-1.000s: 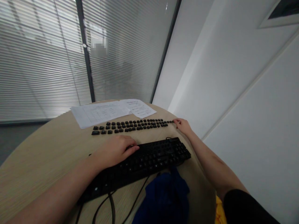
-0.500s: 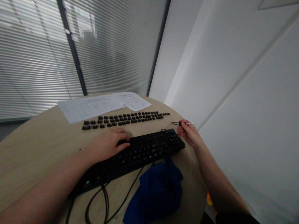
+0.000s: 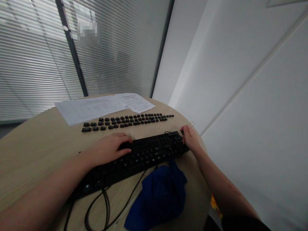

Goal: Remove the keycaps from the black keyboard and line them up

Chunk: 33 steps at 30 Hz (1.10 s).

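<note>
A black keyboard [image 3: 149, 154] lies aslant on the round wooden table. My left hand [image 3: 113, 147] rests on top of it, thumb and fingers apart, its forearm covering part of the left half. At the keyboard's far right end, my right hand [image 3: 190, 136] is closed around a wire keycap puller [image 3: 192, 124]. A thin wire loop of the puller sticks out above the fingers; the hand hides its other end. Beyond the keyboard, loose black keycaps [image 3: 127, 121] stand in uneven rows. Some key spots on the board are too dark to make out.
Printed sheets of paper [image 3: 96, 107] lie at the table's far side. In front of the keyboard are a crumpled blue cloth [image 3: 158, 195] and a looped black cable [image 3: 107, 208]. A white wall [image 3: 240, 96] stands close on the right, with blinds [image 3: 120, 48] behind the table.
My right hand has moved left and slightly down to the keyboard's right end, with the puller's dark prongs now out of sight. My left hand stays on the keyboard.
</note>
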Each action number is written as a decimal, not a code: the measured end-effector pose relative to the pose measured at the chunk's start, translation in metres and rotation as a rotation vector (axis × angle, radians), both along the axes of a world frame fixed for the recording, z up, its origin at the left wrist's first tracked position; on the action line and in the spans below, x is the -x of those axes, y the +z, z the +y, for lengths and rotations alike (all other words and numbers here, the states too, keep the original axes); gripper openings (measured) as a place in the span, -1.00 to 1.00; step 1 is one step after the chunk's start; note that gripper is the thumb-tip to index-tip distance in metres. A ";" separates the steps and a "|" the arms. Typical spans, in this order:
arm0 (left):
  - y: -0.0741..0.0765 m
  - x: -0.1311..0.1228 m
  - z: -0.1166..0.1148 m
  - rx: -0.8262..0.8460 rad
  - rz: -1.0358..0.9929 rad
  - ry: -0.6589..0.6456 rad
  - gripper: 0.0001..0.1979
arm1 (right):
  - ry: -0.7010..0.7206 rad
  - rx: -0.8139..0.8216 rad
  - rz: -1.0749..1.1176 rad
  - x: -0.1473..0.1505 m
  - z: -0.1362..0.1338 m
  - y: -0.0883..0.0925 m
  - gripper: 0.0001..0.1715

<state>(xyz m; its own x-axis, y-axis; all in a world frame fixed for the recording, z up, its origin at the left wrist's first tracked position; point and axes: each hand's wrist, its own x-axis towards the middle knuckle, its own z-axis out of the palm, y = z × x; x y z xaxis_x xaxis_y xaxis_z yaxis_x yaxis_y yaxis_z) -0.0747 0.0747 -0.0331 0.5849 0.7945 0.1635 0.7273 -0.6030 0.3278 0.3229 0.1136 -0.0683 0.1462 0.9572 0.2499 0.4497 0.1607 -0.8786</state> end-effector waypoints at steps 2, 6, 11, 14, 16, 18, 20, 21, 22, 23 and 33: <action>-0.001 0.000 0.001 0.014 -0.007 -0.004 -0.67 | -0.024 -0.006 -0.063 0.000 0.000 -0.001 -0.59; -0.003 0.001 0.002 0.026 -0.013 -0.003 -0.68 | -0.065 -0.002 -0.174 0.000 0.000 -0.001 -0.59; -0.004 0.001 0.003 0.038 -0.026 0.004 -0.68 | -0.083 0.027 -0.271 0.000 0.006 0.001 -0.56; -0.003 0.001 0.002 0.056 -0.011 0.011 -0.67 | -0.088 0.020 -0.308 0.001 0.009 0.002 -0.57; -0.002 0.000 0.002 0.066 0.005 0.016 -0.65 | -0.089 0.000 -0.328 0.001 0.010 0.003 -0.59; -0.002 0.000 0.002 0.072 0.014 0.019 -0.63 | -0.083 -0.024 -0.348 0.002 0.008 0.004 -0.61; -0.002 -0.001 0.003 0.074 0.018 0.023 -0.62 | -0.072 -0.050 -0.368 0.004 0.006 0.005 -0.64; -0.003 -0.001 0.003 0.074 0.019 0.025 -0.62 | -0.066 -0.061 -0.377 0.004 0.004 0.005 -0.65; -0.003 0.000 0.003 0.073 0.019 0.026 -0.62 | -0.061 -0.070 -0.385 0.005 0.003 0.005 -0.66; -0.004 0.000 0.003 0.072 0.018 0.026 -0.62 | -0.055 -0.077 -0.392 0.006 0.001 0.005 -0.67; -0.003 0.001 0.005 0.050 -0.019 0.013 -0.64 | -0.022 -0.116 -0.374 0.009 0.000 0.000 -0.74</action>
<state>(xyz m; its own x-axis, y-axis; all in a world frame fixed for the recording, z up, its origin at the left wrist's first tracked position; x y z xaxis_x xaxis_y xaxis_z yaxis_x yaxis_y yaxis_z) -0.0753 0.0798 -0.0365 0.5719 0.8092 0.1345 0.7280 -0.5762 0.3714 0.3142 0.1138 -0.0688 0.0451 0.9171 0.3961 0.7398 0.2357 -0.6302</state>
